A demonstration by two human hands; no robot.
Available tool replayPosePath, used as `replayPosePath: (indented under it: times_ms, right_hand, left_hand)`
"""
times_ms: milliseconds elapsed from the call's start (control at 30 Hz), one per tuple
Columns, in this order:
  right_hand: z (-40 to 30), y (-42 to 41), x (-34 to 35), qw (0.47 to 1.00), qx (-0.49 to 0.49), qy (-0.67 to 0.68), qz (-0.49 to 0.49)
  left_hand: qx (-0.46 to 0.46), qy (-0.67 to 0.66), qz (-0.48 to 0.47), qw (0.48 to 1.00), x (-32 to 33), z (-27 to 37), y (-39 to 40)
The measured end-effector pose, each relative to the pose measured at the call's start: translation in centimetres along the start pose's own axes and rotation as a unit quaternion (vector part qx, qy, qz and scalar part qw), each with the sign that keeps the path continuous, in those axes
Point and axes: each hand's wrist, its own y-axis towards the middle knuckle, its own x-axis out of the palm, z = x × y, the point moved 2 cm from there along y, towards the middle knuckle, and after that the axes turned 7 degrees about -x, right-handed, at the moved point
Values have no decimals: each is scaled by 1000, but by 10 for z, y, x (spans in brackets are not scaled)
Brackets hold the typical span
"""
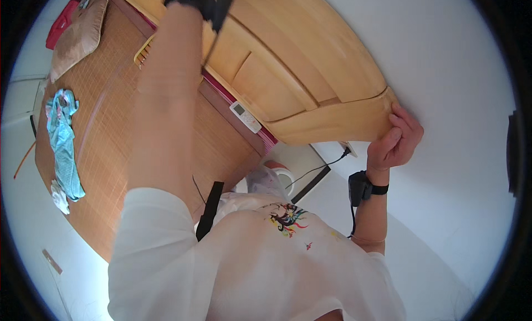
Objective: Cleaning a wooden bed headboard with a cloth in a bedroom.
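My right hand (397, 138) grips the lower right corner of a light wooden headboard (332, 121), thumb on the near side and fingers curled at the edge by the white wall. A black device is strapped to that wrist. My left arm stretches forward over the bed and across the headboard; the left hand is beyond the top edge of the picture, with a black strap and device showing at the wrist. A white remote control (245, 117) with a small screen lies at the mattress edge, against the foot of the headboard.
A woven mat (108, 125) covers the bed. On it lie a tan pillow (81, 40), a red item (62, 23), a crumpled light blue cloth (64, 146) and a yellow slatted object (143, 53). A black plug (346, 151) and its cable hang near a lined bin (284, 179).
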Motion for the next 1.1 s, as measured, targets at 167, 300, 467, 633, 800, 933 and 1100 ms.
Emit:
replayPosePath:
  times_ms: [167, 300, 467, 633, 800, 933, 1100]
  right_hand:
    - [-2, -5, 3, 1000, 11, -4, 5]
    - [-10, -2, 7, 1000, 14, 22, 17]
    - [-6, -7, 6, 998, 33, 42, 36]
    - [-4, -9, 1, 999, 40, 3, 11]
    - [-8, -5, 12, 998, 49, 28, 17]
    - [-3, -9, 8, 999, 44, 20, 24]
    - [-13, -3, 9, 999, 41, 25, 26]
  left_hand:
    - [120, -139, -70, 981, -20, -27, -183]
    - [49, 52, -203, 976, -52, -37, -339]
    - [35, 41, -277, 959, -56, -48, -353]
    - [59, 43, 32, 997, -33, -69, -218]
    - [94, 153, 129, 975, -53, -145, -85]
    - [100, 61, 58, 991, -52, -80, -154]
    - [1, 77, -27, 997, -52, -95, -255]
